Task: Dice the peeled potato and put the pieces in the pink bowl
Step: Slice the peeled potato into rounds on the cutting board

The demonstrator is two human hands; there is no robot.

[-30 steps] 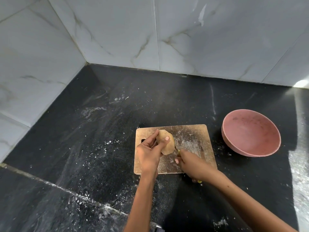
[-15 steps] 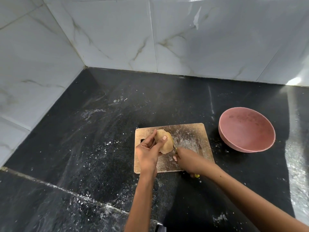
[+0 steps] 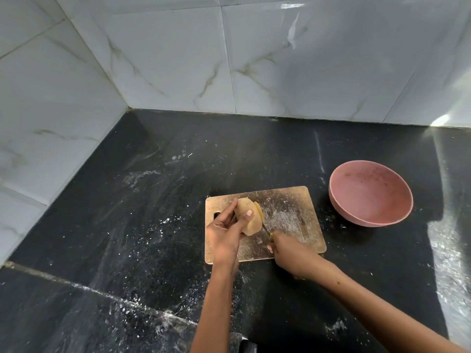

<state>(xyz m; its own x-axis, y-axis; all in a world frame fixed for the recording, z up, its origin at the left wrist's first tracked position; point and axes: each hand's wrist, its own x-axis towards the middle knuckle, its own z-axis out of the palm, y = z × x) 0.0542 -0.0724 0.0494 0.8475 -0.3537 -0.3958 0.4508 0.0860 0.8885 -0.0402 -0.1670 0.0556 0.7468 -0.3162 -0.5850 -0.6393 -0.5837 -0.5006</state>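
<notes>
My left hand (image 3: 225,231) pinches potato (image 3: 248,216) on cutting board (image 3: 290,210); right hand (image 3: 290,253) wraps knife (image 3: 266,229), blade barely visible, probably mid-slice. Keep fingertips back, cut straight down. Pink bowl (image 3: 370,193) right of board, empty.

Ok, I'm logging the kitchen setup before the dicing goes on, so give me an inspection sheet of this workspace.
Surface: black stone counter, dusted with white specks.
Job's things: peeled potato on the wooden cutting board, a slice parting at its right end; pink bowl right of the board, no pieces seen in it.
Clutter: nothing seen.
Hands: left hand holds the potato; right hand grips the knife.
Cables: nothing seen.
Surroundings: marble-patterned wall tiles.
</notes>
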